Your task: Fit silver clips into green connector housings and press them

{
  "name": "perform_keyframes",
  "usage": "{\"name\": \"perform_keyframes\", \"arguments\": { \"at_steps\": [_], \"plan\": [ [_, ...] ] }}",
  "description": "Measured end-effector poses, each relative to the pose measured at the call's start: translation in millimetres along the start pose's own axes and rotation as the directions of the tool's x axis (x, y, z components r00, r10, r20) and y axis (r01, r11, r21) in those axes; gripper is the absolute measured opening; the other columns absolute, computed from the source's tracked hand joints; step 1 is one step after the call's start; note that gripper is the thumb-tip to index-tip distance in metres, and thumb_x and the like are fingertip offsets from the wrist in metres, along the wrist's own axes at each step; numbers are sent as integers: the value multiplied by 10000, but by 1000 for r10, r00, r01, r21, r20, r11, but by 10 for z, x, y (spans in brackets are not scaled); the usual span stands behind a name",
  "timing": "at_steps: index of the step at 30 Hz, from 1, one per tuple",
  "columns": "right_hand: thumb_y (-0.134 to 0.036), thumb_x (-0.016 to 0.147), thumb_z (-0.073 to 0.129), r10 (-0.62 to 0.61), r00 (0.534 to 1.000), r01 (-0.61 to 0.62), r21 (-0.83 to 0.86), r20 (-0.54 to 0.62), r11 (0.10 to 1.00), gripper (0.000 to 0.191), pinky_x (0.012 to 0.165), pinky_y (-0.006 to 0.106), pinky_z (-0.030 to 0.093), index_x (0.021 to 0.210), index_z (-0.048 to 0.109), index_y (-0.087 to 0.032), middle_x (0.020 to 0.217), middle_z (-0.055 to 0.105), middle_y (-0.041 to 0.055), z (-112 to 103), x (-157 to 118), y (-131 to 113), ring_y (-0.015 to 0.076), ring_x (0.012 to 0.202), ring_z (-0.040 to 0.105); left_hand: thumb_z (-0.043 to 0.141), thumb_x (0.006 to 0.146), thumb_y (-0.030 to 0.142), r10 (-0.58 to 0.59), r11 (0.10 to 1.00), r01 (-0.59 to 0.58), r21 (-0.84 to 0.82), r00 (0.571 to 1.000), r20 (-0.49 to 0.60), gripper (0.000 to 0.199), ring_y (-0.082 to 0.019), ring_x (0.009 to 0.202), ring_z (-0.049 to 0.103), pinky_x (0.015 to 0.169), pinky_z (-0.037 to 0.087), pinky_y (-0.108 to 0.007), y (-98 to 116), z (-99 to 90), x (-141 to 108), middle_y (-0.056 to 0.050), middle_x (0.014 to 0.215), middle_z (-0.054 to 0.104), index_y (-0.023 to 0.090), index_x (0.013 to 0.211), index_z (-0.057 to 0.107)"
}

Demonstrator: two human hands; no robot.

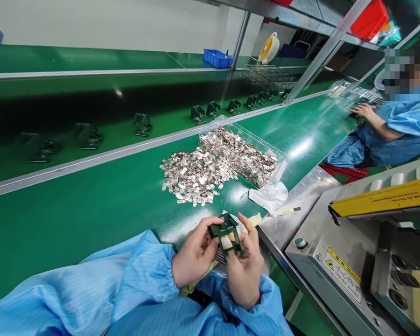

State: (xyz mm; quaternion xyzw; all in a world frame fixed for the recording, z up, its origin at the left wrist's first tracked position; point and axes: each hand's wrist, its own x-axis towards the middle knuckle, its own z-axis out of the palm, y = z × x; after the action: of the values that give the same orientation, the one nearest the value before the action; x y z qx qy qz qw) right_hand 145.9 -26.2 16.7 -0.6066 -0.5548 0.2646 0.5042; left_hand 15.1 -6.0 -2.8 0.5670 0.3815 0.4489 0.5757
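A dark green plastic frame (227,229) with square openings is held up between both hands, close to my body. My left hand (198,252) grips its left side, thumb and fingers pressed on the edge. My right hand (247,261) has hold of the right side, its index finger raised along the edge and thumb at the lower part. White and yellowish patches show through one opening; I cannot tell what they are. Beyond the hands, a heap of small silvery metal pieces (192,177) spreads over the green work surface, spilling from a clear plastic tray (262,140).
Several similar dark green frames (142,124) stand on the conveyor belt (119,102) behind a metal rail. A white cloth (271,196) lies near the tray. At right is a machine (339,261) with a yellow bar (388,196). A co-worker (395,126) sits farther right.
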Motion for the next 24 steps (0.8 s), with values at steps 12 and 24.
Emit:
{"name": "perform_keyframes", "arguments": {
  "at_steps": [12, 24],
  "plan": [
    [-298, 849, 685, 26, 965, -138, 422, 261, 896, 536, 989, 395, 509, 1353, 508, -269, 1421, 526, 105, -318, 85, 8, 261, 1218, 576, 533, 938, 357, -4, 993, 10, -120, 999, 50, 318, -164, 826, 636, 725, 543, -268, 239, 19, 44, -72, 1002, 627, 228, 1218, 453],
    [-295, 620, 878, 28, 975, 2, 136, -220, 991, 682, 892, 439, 579, 1252, 625, -260, 1240, 658, 123, -2042, -666, 169, 326, 1108, 648, 680, 816, 204, 69, 960, -262, 97, 559, 826, 648, -254, 1029, 686, 814, 593, -374, 927, 939, 836, -141, 1183, 668, 229, 1411, 427]
  ]
}}
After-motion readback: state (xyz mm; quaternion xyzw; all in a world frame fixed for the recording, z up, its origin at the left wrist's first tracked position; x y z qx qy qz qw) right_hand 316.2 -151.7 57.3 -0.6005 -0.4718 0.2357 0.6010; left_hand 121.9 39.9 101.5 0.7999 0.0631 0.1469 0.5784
